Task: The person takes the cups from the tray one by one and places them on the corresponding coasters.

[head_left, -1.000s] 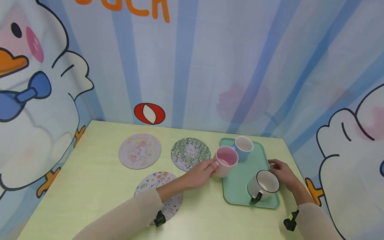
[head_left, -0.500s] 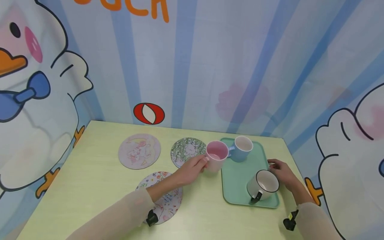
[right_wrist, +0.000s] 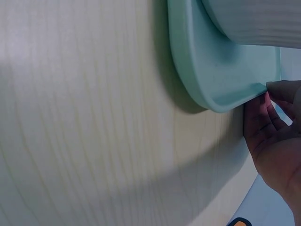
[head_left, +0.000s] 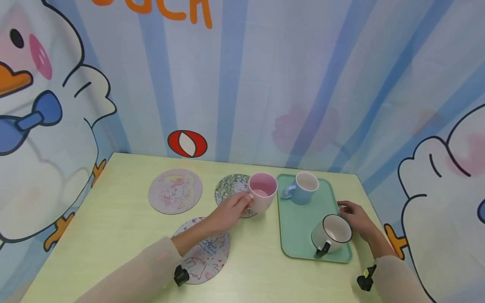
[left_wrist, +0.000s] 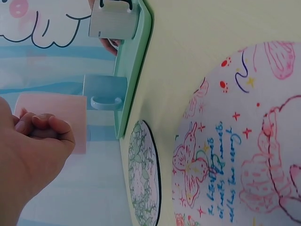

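Note:
My left hand [head_left: 227,212] grips a pink mug [head_left: 262,203] by its handle, held over the right part of a round green-patterned placemat [head_left: 226,187]. In the left wrist view, the pink mug [left_wrist: 70,122] is raised off the table, and curled fingers hide its handle. A mint-green tray [head_left: 297,229] lies to the right. Its right rim is pinched by my right hand [head_left: 358,219], thumb on top and fingers beneath, as the right wrist view shows. On the tray stand a blue mug [head_left: 302,195] at the back and a white mug [head_left: 326,235] with black rim and handle at the front.
A round pink placemat [head_left: 175,191] lies at the back left of the pale yellow table [head_left: 125,235]. Nearer, a flower-patterned placemat [head_left: 208,256] sits partly under my left forearm. A striped cartoon curtain [head_left: 250,84] rises behind the table.
My left hand has carried the pink mug left, off the tray's left edge and over the green-patterned placemat. The blue mug's handle has come into view. My right hand stays at the tray's rim.

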A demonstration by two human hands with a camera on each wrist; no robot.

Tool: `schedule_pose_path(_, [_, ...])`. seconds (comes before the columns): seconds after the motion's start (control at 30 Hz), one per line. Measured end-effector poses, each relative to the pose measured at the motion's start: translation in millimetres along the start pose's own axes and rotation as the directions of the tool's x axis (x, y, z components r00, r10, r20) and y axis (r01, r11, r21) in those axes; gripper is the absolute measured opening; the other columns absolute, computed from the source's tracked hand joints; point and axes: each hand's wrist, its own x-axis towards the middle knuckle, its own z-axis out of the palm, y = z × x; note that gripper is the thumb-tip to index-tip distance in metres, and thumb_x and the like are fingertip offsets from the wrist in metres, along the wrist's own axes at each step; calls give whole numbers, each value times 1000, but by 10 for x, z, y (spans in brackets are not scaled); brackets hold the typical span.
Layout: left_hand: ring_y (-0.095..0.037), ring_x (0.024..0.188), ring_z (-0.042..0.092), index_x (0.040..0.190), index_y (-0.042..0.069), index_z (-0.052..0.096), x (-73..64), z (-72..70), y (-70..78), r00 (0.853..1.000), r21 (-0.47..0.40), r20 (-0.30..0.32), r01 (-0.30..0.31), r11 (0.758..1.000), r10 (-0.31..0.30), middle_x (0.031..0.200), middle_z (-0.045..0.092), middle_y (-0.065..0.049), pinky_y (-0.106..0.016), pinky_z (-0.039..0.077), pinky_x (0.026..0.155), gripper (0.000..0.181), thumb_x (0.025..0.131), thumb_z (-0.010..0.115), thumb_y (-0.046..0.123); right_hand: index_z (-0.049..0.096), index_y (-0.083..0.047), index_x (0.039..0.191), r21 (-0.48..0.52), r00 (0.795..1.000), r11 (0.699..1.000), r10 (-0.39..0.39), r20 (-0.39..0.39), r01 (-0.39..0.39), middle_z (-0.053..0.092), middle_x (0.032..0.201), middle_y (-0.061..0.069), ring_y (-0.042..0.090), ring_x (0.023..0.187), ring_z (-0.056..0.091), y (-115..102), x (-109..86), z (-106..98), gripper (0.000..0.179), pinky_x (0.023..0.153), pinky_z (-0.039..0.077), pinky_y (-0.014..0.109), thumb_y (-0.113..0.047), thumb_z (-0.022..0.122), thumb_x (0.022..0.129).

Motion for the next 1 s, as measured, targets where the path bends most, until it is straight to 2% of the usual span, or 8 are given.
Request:
schedule_pose_path(0.3, [-18,67,39,104,0,56,-25,-204,-32,998,22,-57,-6,1000,7,77,43,-2,-28,37,62,41,118,35,33,46,11,150,0,1000,1000,12,1,-12,61,121,28,34,104,61,-55,-15,-5,45,82,51,40,-7,50,109])
schedule_pose_path(0.53, [-19,73,44,105,3,56,-72,-315,10,994,-12,-98,45,999,-46,81,46,-4,-28,41,67,39,117,37,34,47,12,149,6,1000,1000,10,2,-10,62,119,27,34,105,60,-83,-38,2,44,83,51,41,-5,51,109])
schedule_pose_path(0.83, [-21,75,47,107,2,55,-147,-495,1,986,8,-162,39,999,-37,83,47,-6,-28,43,68,40,117,36,35,48,12,148,3,1000,1000,4,-2,-4,62,116,24,30,101,60,-26,-4,9,44,81,51,39,-6,51,108])
schedule_pose_path(1.0, [-23,76,49,104,4,54,-215,-619,-8,980,27,-197,15,1000,-9,83,48,-7,-29,44,70,37,118,36,33,47,12,148,8,1000,1000,-12,-2,12,63,114,23,25,98,60,0,-5,-14,44,80,51,39,-8,52,109])
